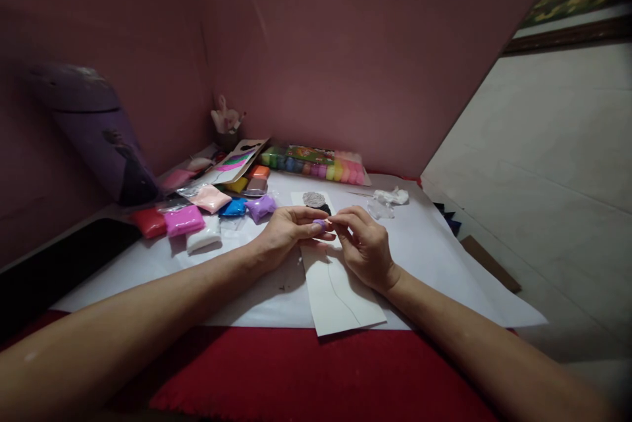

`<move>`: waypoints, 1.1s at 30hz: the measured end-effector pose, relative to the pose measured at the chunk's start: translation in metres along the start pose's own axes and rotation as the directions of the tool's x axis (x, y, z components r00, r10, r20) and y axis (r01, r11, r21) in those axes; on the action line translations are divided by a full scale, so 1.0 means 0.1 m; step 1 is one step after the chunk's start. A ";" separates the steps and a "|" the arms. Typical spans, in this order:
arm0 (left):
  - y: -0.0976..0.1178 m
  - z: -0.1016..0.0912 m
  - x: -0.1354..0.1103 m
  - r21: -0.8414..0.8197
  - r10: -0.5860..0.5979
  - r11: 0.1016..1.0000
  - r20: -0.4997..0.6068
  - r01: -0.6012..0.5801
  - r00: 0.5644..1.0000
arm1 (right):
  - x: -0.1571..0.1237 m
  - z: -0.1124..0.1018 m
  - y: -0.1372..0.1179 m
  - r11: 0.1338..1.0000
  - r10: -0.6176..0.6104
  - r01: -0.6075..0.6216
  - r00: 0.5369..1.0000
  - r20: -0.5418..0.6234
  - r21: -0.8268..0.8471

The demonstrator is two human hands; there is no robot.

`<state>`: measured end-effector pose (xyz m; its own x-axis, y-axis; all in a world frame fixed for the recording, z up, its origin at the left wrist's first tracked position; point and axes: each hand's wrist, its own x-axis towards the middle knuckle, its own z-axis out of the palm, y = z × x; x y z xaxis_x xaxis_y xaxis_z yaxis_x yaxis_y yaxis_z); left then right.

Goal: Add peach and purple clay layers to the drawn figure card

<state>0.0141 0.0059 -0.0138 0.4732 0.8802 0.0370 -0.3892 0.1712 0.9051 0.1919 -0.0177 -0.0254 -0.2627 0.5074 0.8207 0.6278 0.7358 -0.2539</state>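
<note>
Clay lump, purple, was pinched in left hand above white card, right hand fingertips bunched just beside it, couldn't tell if gripping anything, coloured packets lay left.

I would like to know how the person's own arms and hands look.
The left forearm and right forearm are bare, with no sleeves in view. The left hand and right hand wear no gloves, and no watch or bracelet shows at the wrists. I see no ring, but some fingers are partly hidden.
</note>
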 end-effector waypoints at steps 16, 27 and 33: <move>0.01 0.03 -0.01 -0.113 -0.015 0.994 -0.057 0.008 0.998 | 0.01 -0.01 -0.01 1.000 -0.007 0.007 1.000 -0.003 -0.022; 0.00 0.02 -0.01 0.007 0.035 0.999 -0.023 -0.035 0.999 | 0.01 -0.01 -0.03 1.000 -0.012 0.012 1.000 0.000 -0.026; 0.00 0.01 0.00 0.085 0.063 0.994 0.010 -0.064 0.998 | 0.01 -0.01 -0.02 1.000 -0.006 0.005 1.000 -0.005 -0.026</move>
<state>0.0146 0.0052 -0.0132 0.4554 0.8849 0.0980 -0.3497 0.0765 0.9337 0.1912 -0.0196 -0.0235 -0.2623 0.5009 0.8248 0.6449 0.7268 -0.2364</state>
